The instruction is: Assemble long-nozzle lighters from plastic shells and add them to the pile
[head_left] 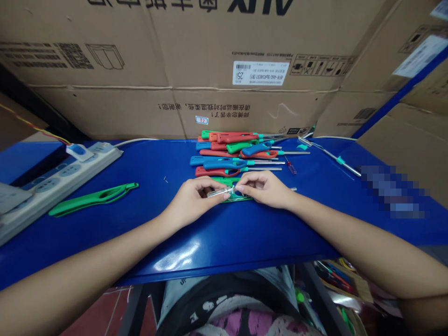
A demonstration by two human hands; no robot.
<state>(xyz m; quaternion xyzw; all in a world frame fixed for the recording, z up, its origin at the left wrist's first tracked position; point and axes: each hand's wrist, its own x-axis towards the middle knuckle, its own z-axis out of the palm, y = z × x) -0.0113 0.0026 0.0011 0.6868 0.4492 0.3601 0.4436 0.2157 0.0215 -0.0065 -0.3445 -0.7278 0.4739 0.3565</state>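
Note:
My left hand (pixel 191 198) is closed around a small clear lighter fuel tank (pixel 217 192), tilted up toward the right. Against the tank's right end my right hand (pixel 268 189) pinches with thumb and forefinger; whatever sits between those fingertips is too small to make out. Beneath both hands lies a green lighter casing (pixel 224 180), partly hidden, with thin wires by it. Just beyond are several assembled stick lighters (pixel 224 163) in red, blue, green and orange, piled with their metal barrels to the right. Off to the left rests a separate green casing half (pixel 94 199).
A white power strip (pixel 65 170) runs along the left of the blue table (pixel 196 247). Tiny screws (pixel 165 179) lie left of the pile. A small screwdriver (pixel 291 168) and a loose metal lighter barrel (pixel 331 154) are on the right. Cardboard (pixel 210 74) walls the back.

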